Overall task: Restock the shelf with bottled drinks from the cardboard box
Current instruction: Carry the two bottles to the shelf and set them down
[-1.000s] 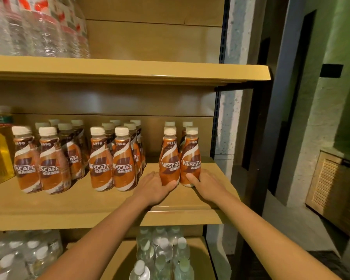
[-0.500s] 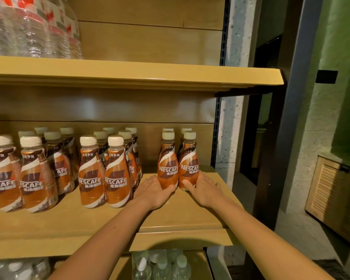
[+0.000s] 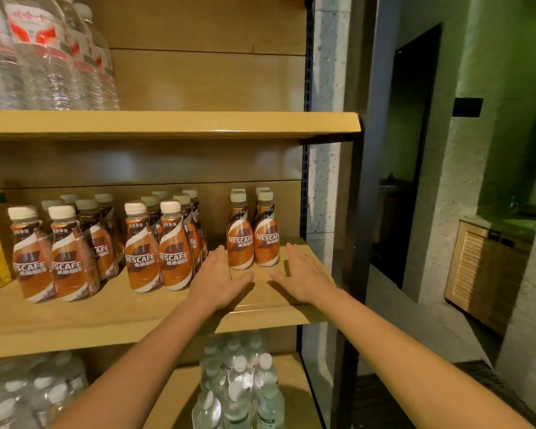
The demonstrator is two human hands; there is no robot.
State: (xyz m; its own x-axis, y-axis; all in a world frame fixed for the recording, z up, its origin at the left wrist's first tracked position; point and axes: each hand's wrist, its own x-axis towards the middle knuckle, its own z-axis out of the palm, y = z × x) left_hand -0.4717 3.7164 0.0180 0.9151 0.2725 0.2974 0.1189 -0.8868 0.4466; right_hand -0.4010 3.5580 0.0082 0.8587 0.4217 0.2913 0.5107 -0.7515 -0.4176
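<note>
1. Shelf (image 3: 75, 323): middle board of the rack, front edge nearest. Coffee bottles stand in clusters along it, left end to right end.
2. Pair (image 3: 253, 235) of bottles at the right end, upright, long axis vertical, set back from the front edge, more behind them.
3. Left hand (image 3: 218, 275) just left of the pair; right hand (image 3: 302, 278) just right. Both flat, palm down, fingers spread, holding nothing.
4. Pair lies ahead, between the two grips; both about equally near.
5. Box not in view; likely next reach is away from the shelf.
</note>
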